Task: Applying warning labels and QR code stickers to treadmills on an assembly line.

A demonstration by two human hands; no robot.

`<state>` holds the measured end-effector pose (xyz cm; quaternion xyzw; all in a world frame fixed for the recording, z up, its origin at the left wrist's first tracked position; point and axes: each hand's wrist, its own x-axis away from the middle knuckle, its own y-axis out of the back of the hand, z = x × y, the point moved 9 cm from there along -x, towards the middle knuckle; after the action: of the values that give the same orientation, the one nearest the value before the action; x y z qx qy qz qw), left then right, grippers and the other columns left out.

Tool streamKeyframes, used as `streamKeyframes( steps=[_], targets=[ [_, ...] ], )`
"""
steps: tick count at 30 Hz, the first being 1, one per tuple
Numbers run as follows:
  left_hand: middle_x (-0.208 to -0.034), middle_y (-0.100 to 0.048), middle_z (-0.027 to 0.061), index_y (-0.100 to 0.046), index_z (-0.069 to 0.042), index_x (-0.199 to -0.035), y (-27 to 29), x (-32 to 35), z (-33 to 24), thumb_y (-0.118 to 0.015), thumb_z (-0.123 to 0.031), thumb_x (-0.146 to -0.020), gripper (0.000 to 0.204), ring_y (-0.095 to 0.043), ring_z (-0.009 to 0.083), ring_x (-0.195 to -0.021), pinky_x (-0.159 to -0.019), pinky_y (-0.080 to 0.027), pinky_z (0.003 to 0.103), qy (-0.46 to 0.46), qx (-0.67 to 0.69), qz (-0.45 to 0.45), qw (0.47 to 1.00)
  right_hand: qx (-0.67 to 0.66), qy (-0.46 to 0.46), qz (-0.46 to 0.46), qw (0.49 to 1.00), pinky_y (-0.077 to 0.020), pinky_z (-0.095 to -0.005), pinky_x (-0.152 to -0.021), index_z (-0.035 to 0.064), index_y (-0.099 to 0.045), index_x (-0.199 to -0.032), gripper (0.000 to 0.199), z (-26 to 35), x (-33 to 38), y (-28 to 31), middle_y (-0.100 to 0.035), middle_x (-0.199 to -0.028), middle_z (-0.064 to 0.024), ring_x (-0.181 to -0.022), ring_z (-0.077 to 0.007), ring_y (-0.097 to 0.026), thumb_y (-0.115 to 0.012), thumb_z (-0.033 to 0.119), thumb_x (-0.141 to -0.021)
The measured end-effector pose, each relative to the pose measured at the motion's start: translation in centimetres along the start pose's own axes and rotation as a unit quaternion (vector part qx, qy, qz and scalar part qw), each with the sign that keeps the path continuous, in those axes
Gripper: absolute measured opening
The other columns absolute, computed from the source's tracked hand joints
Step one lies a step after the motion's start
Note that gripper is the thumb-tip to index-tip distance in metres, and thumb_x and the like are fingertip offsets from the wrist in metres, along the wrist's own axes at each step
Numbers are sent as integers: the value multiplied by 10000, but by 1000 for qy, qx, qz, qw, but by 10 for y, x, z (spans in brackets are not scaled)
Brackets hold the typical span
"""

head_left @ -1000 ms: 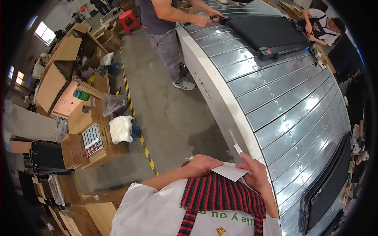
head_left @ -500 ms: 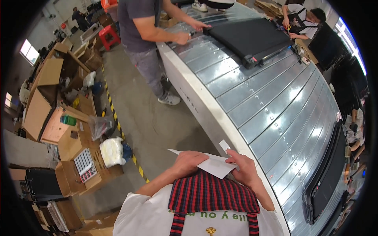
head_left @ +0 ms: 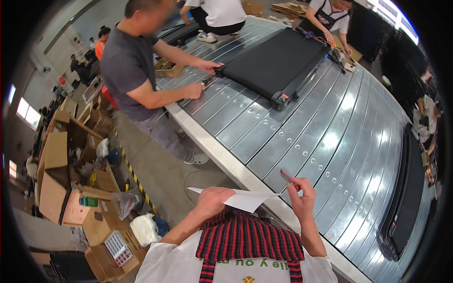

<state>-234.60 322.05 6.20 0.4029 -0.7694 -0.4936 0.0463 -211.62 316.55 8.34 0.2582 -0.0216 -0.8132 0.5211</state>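
My left hand (head_left: 213, 202) is closed on a folded white paper sheet (head_left: 249, 200), held in front of my striped apron. My right hand (head_left: 302, 194) is raised over the edge of the slatted metal table (head_left: 264, 162). Thumb and forefinger of that hand pinch a small thin label (head_left: 285, 175), greyish with a reddish tip, seen nearly edge-on. The sheet's right corner reaches close to the right hand; whether they touch is hard to tell.
Across the table lies a black flat panel (head_left: 273, 63), with a co-worker (head_left: 137, 70) gripping its left end. Another black panel (head_left: 401, 198) lies at the right. One person crouches on the table; another works at the far right. Open cardboard boxes (head_left: 96, 226) stand left.
My right hand has moved up and to the right, away from the sheet, carrying the small label over the table. The view has shifted, and the co-worker at left appears lower.
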Motion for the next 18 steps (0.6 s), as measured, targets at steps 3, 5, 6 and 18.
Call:
streamKeyframes(
  steps=[3, 5, 6, 18],
  targets=[
    [-815, -625, 81, -597, -88, -869, -9, -30, 30, -573, -31, -645, 232, -601, 279, -771, -663, -474, 370, -44, -9, 23, 999, 0, -69, -59, 996, -376, -214, -581, -4, -583, -841, 98, -30, -13, 8, -509, -772, -14, -643, -78, -449, -617, 15, -751],
    [-802, -622, 82, -595, -91, -864, -12, -57, 43, -564, -29, -647, 229, -598, 284, -760, -653, -471, 374, -69, 3, 48, 996, -22, -100, -109, 989, -381, -213, -551, 9, -594, -828, 112, -49, -19, 12, -516, -787, -44, -602, -85, -464, -642, 36, -731],
    [-789, -619, 82, -594, -93, -860, -13, -72, 51, -554, -26, -648, 225, -595, 290, -750, -644, -469, 378, -78, 3, 64, 995, -14, -99, -127, 987, -381, -213, -551, 9, -594, -828, 112, -53, -23, 12, -516, -787, -44, -602, -85, -464, -642, 36, -731],
    [-759, -608, 88, -592, -167, -881, -46, -211, 153, -516, -108, -738, 173, -574, 303, -727, -590, -438, 420, -178, -48, 273, 944, -147, -281, -276, 907, -341, -201, -593, 3, -597, -776, 104, -107, -92, -15, -545, -705, 17, -653, -49, -441, -627, 103, -767]
  ],
)
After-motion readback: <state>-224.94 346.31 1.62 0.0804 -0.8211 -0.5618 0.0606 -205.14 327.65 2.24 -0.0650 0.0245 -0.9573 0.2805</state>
